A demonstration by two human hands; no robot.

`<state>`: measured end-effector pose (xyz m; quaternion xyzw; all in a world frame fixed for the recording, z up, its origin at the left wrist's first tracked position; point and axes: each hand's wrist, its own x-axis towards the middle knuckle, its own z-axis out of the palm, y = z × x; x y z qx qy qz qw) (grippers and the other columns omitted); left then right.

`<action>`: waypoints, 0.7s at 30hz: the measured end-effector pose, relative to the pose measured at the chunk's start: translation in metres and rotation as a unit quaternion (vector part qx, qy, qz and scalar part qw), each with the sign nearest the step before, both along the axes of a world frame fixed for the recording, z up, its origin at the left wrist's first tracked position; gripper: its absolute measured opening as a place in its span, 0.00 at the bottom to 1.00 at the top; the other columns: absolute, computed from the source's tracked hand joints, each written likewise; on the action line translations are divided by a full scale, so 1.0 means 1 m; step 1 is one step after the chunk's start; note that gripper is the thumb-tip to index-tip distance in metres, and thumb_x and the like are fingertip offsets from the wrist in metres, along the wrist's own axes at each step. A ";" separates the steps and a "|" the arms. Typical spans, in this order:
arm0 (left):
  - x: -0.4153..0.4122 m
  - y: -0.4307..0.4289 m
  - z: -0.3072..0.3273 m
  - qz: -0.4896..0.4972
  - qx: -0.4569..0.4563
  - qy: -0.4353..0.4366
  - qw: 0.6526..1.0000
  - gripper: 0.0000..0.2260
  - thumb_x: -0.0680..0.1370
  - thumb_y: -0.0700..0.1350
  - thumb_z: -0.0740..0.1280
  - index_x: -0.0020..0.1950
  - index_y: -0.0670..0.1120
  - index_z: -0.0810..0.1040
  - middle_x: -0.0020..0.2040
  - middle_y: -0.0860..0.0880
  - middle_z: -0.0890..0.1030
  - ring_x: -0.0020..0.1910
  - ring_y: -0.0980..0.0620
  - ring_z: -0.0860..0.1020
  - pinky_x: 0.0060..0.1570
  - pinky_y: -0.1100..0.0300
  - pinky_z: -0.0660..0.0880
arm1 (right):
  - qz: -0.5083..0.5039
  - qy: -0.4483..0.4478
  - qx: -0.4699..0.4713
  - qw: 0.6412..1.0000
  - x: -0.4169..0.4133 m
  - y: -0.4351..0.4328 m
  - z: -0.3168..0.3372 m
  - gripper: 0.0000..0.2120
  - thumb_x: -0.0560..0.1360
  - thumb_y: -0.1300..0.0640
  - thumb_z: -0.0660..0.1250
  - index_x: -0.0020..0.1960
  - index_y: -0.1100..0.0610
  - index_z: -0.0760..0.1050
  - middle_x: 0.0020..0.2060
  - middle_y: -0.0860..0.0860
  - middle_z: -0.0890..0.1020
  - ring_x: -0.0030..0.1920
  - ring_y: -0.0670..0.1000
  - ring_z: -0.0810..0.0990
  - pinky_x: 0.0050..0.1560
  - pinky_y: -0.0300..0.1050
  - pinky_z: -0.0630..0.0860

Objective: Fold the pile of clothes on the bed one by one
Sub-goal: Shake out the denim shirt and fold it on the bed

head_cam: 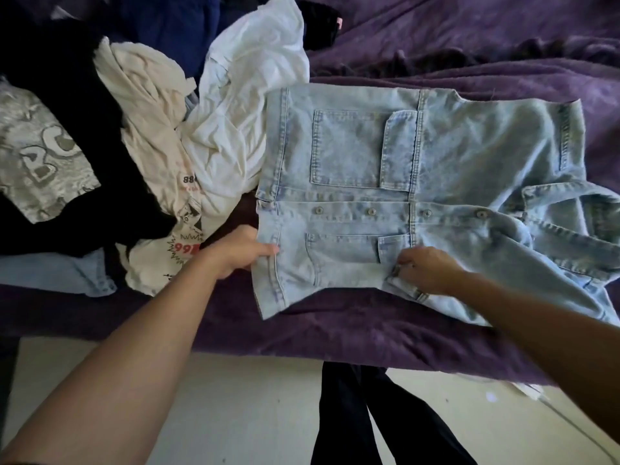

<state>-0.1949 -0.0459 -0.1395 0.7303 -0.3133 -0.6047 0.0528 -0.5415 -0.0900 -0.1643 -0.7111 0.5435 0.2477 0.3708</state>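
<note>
On purple bed (335, 330), pale blue denim jacket (469, 156) lay spread, left hand (240, 251) gripped its eight-o'clock hem, right hand (427, 271) pinched its six-o'clock fold.

A denim jacket (402, 203) lies spread on the bed (469, 45), the clothes pile (151, 135) just to its left

denim jacket (365, 156) partly beyond the right edge

Faded light-blue denim jacket (469, 156), purple blanket (469, 38), white shirt (248, 95), cream printed tee (147, 129), a seemingly black garment (67, 72).
</note>
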 end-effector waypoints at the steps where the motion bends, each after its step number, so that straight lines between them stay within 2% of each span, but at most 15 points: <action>1: 0.002 -0.006 0.009 0.056 0.001 0.020 0.998 0.05 0.76 0.43 0.70 0.50 0.43 0.82 0.50 0.43 0.84 0.44 0.48 0.83 0.38 0.57 0.80 | -0.029 -0.010 0.036 0.999 -0.002 -0.017 0.004 0.08 0.75 0.53 0.64 0.52 0.52 0.79 0.48 0.54 0.82 0.47 0.55 0.80 0.43 0.43 0.73; 3: 0.000 -0.010 0.021 0.138 0.028 0.045 0.989 0.10 0.77 0.45 0.68 0.54 0.40 0.80 0.48 0.40 0.83 0.41 0.45 0.82 0.35 0.54 0.80 | -0.054 -0.033 0.060 0.996 -0.003 -0.042 0.014 0.10 0.76 0.51 0.66 0.54 0.53 0.80 0.48 0.54 0.82 0.45 0.52 0.79 0.44 0.42 0.72; 5: -0.006 -0.002 0.027 0.168 0.088 0.088 0.978 0.16 0.78 0.51 0.66 0.56 0.39 0.79 0.44 0.39 0.82 0.38 0.42 0.82 0.37 0.49 0.81 | -0.054 -0.052 0.064 0.995 0.002 -0.045 0.018 0.19 0.76 0.44 0.66 0.64 0.50 0.76 0.59 0.54 0.80 0.54 0.53 0.77 0.53 0.43 0.71; 7: -0.015 0.014 0.024 0.173 0.121 0.107 0.972 0.18 0.76 0.55 0.67 0.56 0.41 0.79 0.46 0.39 0.82 0.43 0.40 0.82 0.39 0.47 0.80 | -0.038 -0.068 0.075 0.994 0.010 -0.026 0.018 0.28 0.76 0.37 0.63 0.72 0.46 0.67 0.69 0.52 0.73 0.64 0.55 0.74 0.63 0.47 0.68; 8: -0.019 0.024 0.021 0.175 0.120 0.100 0.972 0.17 0.74 0.53 0.71 0.56 0.43 0.80 0.48 0.39 0.83 0.46 0.39 0.82 0.41 0.45 0.81 | -0.007 -0.065 0.070 0.995 0.013 -0.011 0.016 0.31 0.75 0.34 0.61 0.73 0.44 0.64 0.71 0.51 0.70 0.67 0.55 0.72 0.66 0.50 0.67; 10: -0.025 0.045 0.009 0.195 0.104 0.064 0.973 0.17 0.70 0.40 0.74 0.58 0.42 0.79 0.51 0.41 0.84 0.49 0.40 0.82 0.47 0.41 0.80 | 0.089 -0.038 0.055 0.994 0.015 0.028 0.007 0.36 0.73 0.29 0.57 0.76 0.43 0.56 0.76 0.49 0.61 0.72 0.55 0.65 0.69 0.56 0.65; 12: -0.026 0.065 -0.004 0.200 0.085 -0.013 0.976 0.22 0.68 0.31 0.73 0.60 0.40 0.75 0.53 0.40 0.82 0.49 0.41 0.82 0.50 0.45 0.80 | 0.188 -0.008 0.031 0.982 0.012 0.068 -0.003 0.38 0.74 0.30 0.56 0.78 0.43 0.48 0.78 0.50 0.50 0.77 0.55 0.53 0.71 0.60 0.61; 14: -0.025 0.079 -0.013 0.129 0.046 -0.166 0.976 0.25 0.69 0.34 0.72 0.64 0.41 0.71 0.55 0.42 0.79 0.53 0.41 0.79 0.49 0.53 0.77 | 0.238 0.006 -0.006 0.971 0.004 0.093 -0.013 0.37 0.75 0.33 0.57 0.78 0.43 0.46 0.79 0.52 0.45 0.78 0.54 0.44 0.72 0.59 0.57; 16: -0.032 0.085 -0.013 -0.003 -0.012 -0.330 0.944 0.23 0.70 0.37 0.70 0.63 0.45 0.68 0.56 0.42 0.77 0.55 0.39 0.77 0.44 0.54 0.72 | 0.223 -0.001 -0.041 0.974 -0.005 0.098 -0.016 0.34 0.77 0.35 0.57 0.78 0.44 0.49 0.79 0.51 0.46 0.78 0.53 0.44 0.72 0.57 0.58; 17: -0.038 0.084 -0.012 -0.064 -0.044 -0.381 0.921 0.22 0.71 0.38 0.69 0.62 0.46 0.68 0.56 0.42 0.76 0.55 0.39 0.76 0.42 0.51 0.71 | 0.202 -0.006 -0.057 0.978 -0.011 0.094 -0.016 0.33 0.77 0.36 0.56 0.77 0.44 0.50 0.79 0.51 0.48 0.78 0.53 0.46 0.72 0.56 0.58; 19: -0.056 0.079 -0.011 -0.169 -0.102 -0.419 0.886 0.19 0.72 0.38 0.68 0.61 0.46 0.68 0.56 0.42 0.74 0.54 0.40 0.75 0.43 0.49 0.71 | 0.163 0.006 -0.094 0.982 -0.028 0.082 -0.011 0.30 0.78 0.39 0.56 0.77 0.46 0.53 0.78 0.52 0.52 0.78 0.53 0.48 0.72 0.54 0.58; 21: -0.080 0.070 -0.010 -0.256 -0.133 -0.406 0.867 0.19 0.74 0.39 0.66 0.64 0.47 0.70 0.58 0.43 0.73 0.57 0.42 0.73 0.49 0.49 0.71 | 0.135 0.036 -0.146 0.979 -0.054 0.066 -0.002 0.29 0.78 0.42 0.58 0.76 0.47 0.55 0.77 0.53 0.55 0.77 0.54 0.51 0.71 0.53 0.58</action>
